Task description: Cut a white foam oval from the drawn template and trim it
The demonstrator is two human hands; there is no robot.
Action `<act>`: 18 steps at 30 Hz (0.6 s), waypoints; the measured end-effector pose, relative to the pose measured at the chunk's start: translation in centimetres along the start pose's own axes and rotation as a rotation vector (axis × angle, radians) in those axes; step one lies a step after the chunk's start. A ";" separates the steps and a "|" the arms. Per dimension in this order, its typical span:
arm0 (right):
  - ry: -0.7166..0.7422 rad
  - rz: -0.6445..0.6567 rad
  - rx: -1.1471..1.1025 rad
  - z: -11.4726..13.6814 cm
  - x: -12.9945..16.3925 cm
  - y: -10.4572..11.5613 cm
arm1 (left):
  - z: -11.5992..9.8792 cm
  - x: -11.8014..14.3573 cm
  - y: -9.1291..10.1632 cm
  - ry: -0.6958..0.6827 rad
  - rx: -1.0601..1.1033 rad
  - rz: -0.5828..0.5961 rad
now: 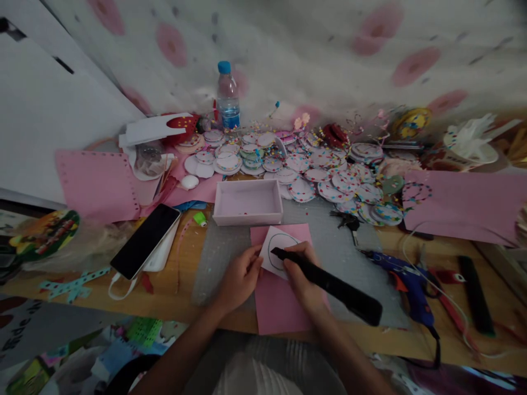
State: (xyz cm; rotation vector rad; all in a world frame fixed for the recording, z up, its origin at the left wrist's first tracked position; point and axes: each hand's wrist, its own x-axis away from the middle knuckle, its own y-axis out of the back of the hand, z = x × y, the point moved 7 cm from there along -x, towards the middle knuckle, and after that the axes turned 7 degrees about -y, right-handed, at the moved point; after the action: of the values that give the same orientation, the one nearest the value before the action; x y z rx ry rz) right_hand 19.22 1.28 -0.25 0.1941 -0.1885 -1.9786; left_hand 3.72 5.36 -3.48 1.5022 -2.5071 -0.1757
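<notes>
Head view, right hand (302, 274) gripping black tool (341, 288), left hand (241, 278) pinching white card (282, 241), lower-left lettering (16, 334) unclear

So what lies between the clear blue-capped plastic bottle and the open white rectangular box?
Piled round white discs, some with coloured dots, as the head view shows.

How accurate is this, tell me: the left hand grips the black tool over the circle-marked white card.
Wrong hand. The head view shows the right hand gripping the black tool over the circle-marked white card.
</notes>
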 end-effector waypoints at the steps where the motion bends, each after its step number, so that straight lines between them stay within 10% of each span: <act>1: 0.000 -0.002 0.013 0.3 0.1 -0.2 | 0.0 0.1 0.0 0.002 0.001 -0.012; 18: 0.105 -0.080 0.201 1.6 0.5 -0.8 | -0.1 0.0 0.0 -0.050 -0.016 -0.034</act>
State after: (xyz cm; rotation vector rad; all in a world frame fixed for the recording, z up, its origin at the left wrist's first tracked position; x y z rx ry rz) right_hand 17.96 1.25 1.10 0.4410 -0.3160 -2.0218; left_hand 3.73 5.31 -3.37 1.5534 -2.5139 -0.2411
